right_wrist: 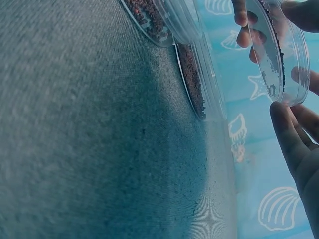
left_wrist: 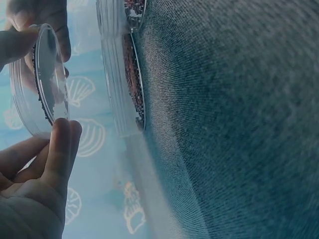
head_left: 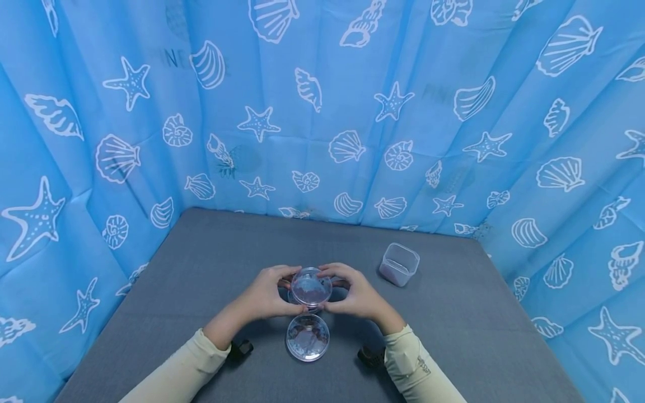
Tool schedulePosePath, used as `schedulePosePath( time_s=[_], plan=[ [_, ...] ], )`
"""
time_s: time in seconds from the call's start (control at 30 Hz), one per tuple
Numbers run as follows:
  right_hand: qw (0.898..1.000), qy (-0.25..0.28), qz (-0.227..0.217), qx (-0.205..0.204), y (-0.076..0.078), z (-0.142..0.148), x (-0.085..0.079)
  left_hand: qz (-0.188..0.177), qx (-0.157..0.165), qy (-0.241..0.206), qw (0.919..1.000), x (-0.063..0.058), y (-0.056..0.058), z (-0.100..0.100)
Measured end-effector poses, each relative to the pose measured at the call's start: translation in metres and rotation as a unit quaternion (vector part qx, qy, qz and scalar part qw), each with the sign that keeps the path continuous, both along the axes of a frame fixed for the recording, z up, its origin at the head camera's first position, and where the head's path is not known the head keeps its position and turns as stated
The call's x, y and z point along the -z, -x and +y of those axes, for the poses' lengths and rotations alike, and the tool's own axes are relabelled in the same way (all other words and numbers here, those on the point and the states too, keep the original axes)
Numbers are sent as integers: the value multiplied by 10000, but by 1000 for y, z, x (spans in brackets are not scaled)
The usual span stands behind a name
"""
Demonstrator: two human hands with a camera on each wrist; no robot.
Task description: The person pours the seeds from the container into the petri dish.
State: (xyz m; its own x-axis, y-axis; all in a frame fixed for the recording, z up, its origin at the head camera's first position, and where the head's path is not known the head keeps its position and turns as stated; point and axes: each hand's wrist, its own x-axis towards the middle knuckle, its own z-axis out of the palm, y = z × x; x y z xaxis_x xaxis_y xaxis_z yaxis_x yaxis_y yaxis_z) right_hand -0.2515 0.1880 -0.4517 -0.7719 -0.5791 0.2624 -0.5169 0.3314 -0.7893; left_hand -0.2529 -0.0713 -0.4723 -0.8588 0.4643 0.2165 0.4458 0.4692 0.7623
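Between my two hands a round clear petri dish (head_left: 311,286) is held up above the table. Its side shows a thin layer of small dark granules in the left wrist view. My left hand (head_left: 269,292) grips its left rim with thumb and fingers, and my right hand (head_left: 355,292) grips the right rim. Closer to me lies another clear petri dish (head_left: 308,337) on the table. Under the raised one sits a further petri dish (left_wrist: 119,87), mostly hidden in the head view. Both dishes on the table contain reddish-brown granules, as the wrist views show.
A small clear plastic tub (head_left: 399,265) stands behind my right hand, to its right. Grey cloth covers the table (head_left: 221,240). A blue curtain (head_left: 322,123) with shell prints hangs around the back and sides. Black wrist devices sit below both forearms.
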Motion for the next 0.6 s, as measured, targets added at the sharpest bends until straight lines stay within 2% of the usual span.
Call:
schedulePosePath(
  time_s=[0.13,0.37,0.6],
  plan=[
    [9999,-75,126,91,10,3,13,118,-1,26,9999,1,3,1],
    [9994,-100,126,302,18,3,14,268,-107,3,9996,1,13,3],
    [9991,-17,217,350,31,-4,14,340,-383,146,9986,-1,27,2]
  ],
)
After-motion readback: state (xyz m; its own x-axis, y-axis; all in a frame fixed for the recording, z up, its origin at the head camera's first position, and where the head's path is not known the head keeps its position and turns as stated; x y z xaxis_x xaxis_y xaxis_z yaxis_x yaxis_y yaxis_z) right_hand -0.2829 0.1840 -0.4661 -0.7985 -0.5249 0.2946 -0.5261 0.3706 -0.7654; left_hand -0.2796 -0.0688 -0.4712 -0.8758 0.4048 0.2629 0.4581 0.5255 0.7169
